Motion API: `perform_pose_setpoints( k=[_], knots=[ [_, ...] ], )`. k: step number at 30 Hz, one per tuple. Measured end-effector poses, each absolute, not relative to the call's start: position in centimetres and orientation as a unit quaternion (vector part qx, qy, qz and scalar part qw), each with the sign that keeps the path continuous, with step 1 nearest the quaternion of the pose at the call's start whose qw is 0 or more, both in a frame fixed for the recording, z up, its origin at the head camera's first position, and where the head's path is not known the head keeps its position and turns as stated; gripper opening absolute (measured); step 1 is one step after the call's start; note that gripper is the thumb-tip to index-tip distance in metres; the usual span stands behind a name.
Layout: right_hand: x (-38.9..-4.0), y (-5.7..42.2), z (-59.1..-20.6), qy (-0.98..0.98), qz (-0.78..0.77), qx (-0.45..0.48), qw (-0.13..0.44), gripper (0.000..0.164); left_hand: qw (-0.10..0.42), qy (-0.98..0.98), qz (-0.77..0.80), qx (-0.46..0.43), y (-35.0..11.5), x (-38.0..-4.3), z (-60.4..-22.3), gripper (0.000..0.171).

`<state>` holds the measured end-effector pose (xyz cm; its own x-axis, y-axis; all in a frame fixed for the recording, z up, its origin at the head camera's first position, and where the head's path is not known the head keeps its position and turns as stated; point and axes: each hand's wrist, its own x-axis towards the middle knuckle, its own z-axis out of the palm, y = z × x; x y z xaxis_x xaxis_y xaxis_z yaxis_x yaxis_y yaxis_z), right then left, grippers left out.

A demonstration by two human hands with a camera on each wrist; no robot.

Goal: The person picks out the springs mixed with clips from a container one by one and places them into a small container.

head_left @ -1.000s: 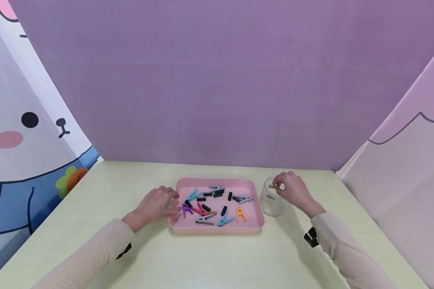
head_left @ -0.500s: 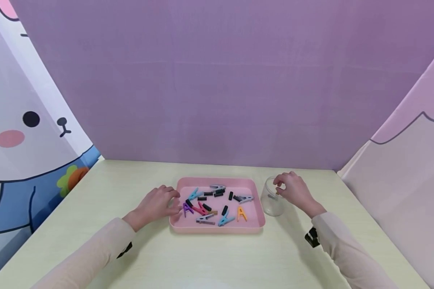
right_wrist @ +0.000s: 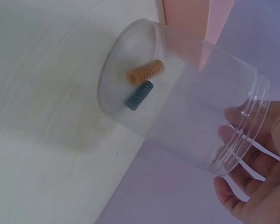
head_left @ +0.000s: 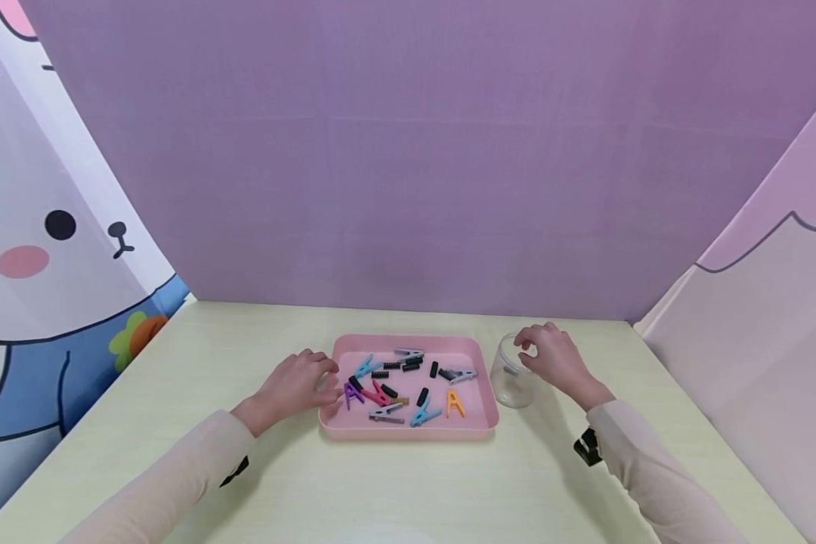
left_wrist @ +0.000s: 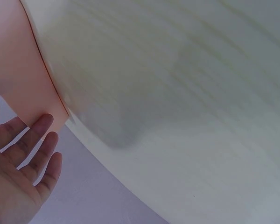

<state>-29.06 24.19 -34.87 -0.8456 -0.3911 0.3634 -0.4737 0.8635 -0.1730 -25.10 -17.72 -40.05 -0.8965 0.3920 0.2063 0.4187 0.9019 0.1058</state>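
My right hand (head_left: 551, 359) is at the mouth of a clear jar (right_wrist: 186, 107), fingers loosely bent with nothing between them. Inside the jar, an orange-gold spring (right_wrist: 147, 72), slightly blurred, appears beside a dark spring (right_wrist: 140, 95) near the bottom. Beside the left end of a pink tray (head_left: 411, 434), my left hand (head_left: 295, 385) has its fingers relaxed and apart, fingertips right at the rim. The tray bears several black springs (head_left: 391, 366), a gold spring (head_left: 399, 401) and small plastic clips, among them a yellow clip (head_left: 454, 403) and a purple clip (head_left: 352, 394).
Tray and jar stand side by side on a pale wooden table (head_left: 408, 491). A purple backdrop (head_left: 408, 166) rises behind the table's far edge. Printed cloth panels (head_left: 61, 302) flank the sides.
The gold spring that my right hand pinched over the jar has left its fingers, and a gold one now shows inside. My left hand has stayed by the tray.
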Motion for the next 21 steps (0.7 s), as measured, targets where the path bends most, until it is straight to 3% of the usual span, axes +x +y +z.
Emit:
perform_pose_setpoints(
  k=[21],
  knots=[
    [-27.9, 20.4, -33.0, -0.922, 0.136, 0.291, 0.215, 0.019, 0.089, -0.971, -0.076, -0.207, -17.7, -25.1, -40.1, 0.043]
  ],
)
